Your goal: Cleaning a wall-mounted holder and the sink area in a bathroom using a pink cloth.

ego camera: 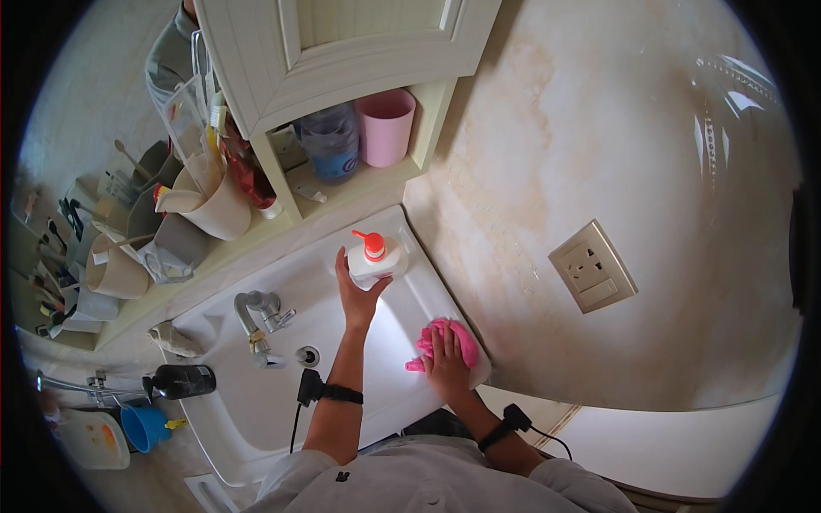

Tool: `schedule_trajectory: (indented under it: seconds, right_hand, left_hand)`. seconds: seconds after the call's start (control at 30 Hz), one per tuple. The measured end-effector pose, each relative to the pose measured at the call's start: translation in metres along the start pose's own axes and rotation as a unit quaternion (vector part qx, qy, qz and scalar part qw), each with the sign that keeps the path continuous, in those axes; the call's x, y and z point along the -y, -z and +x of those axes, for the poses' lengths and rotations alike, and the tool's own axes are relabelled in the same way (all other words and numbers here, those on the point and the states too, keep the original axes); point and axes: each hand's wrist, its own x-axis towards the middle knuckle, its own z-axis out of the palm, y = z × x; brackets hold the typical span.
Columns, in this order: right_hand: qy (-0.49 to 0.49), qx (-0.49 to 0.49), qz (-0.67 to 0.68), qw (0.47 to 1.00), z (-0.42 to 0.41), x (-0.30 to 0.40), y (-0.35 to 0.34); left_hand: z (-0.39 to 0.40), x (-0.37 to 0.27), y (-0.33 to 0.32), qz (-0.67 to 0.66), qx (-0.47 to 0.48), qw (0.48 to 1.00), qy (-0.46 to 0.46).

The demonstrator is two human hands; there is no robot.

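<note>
My left hand (pixel 360 296) grips a white pump bottle (pixel 391 258) with a red pump head, at the back right corner of the white washbasin (pixel 256 410). Whether the bottle's base touches the basin is hard to tell. Under my right hand (pixel 447 369), a crumpled pink cloth (pixel 463 343) is pressed on the basin's right rim. A chrome faucet (pixel 260 327) stands left of my left forearm, and beside it the drain (pixel 308 356) shows in the bowl.
Above the basin, a shelf holds cups of toothbrushes (pixel 218 208) and a pink cup (pixel 387 128). A black pump bottle (pixel 186 381) and a pale cloth (pixel 174 340) lie along the left rim. A wall socket (pixel 593 266) is at right; a blue bucket (pixel 144 428) is at lower left.
</note>
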Motion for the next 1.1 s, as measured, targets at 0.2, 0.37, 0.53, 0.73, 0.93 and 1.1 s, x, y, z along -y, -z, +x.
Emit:
schedule_trajectory:
  seconds: [0.2, 0.37, 0.53, 0.73, 0.93, 1.1]
  right_hand:
    - [-0.003, -0.086, -0.022, 0.996, 0.099, 0.010, -0.011]
    - [0.032, -0.091, -0.008, 0.995, 0.169, 0.021, -0.032]
    - [0.065, -0.132, -0.003, 0.989, 0.240, 0.042, -0.043]
    - [0.052, -0.238, 0.100, 0.965, 0.268, 0.045, -0.065]
    - [0.078, -0.243, 0.122, 0.959, 0.265, 0.043, -0.044]
    - [0.103, -0.208, 0.147, 0.962, 0.200, 0.072, -0.065]
  left_hand:
    - [-0.011, 0.001, 0.010, -0.029, 0.022, 0.997, 0.070]
    - [-0.070, -0.021, 0.043, 0.105, -0.019, 0.994, 0.035]
    - [-0.146, -0.044, 0.093, 0.075, 0.023, 0.990, 0.118]
    - [-0.204, -0.055, 0.143, 0.132, 0.072, 0.986, 0.079]
    - [-0.214, -0.070, 0.166, 0.135, 0.055, 0.986, 0.078]
    - [-0.216, -0.072, 0.175, 0.126, 0.031, 0.987, 0.095]
